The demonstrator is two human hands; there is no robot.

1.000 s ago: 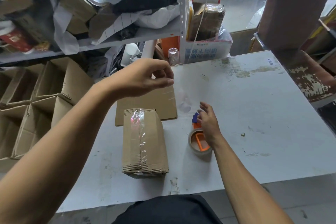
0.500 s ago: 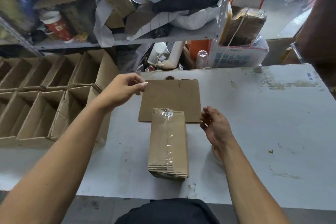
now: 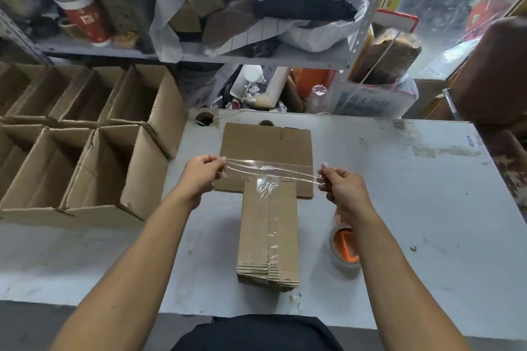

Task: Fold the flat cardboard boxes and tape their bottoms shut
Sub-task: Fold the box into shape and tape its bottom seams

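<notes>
Cluttered shelving backs a scuffed white table (image 3: pixel 399 208) in the head view, with finished open boxes (image 3: pixel 85 157) ranked at far left. Mid-table lies the folded box (image 3: pixel 268 234), its long axis running near to far, a tape seam already along it. Left hand (image 3: pixel 199 177) and right hand (image 3: pixel 342 188) each pinch an end of a clear tape strip (image 3: pixel 271 169), stretched left to right above the box's far end. Likely next: lowering it crosswise and pressing it flat. The tape roll (image 3: pixel 345 248) rests just right of the box; a flat cardboard sheet (image 3: pixel 265 145) lies beyond.

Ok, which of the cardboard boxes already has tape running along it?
The closed box standing on the table right before the person, clear tape down its seam; the boxes at left stand open and show none.
</notes>
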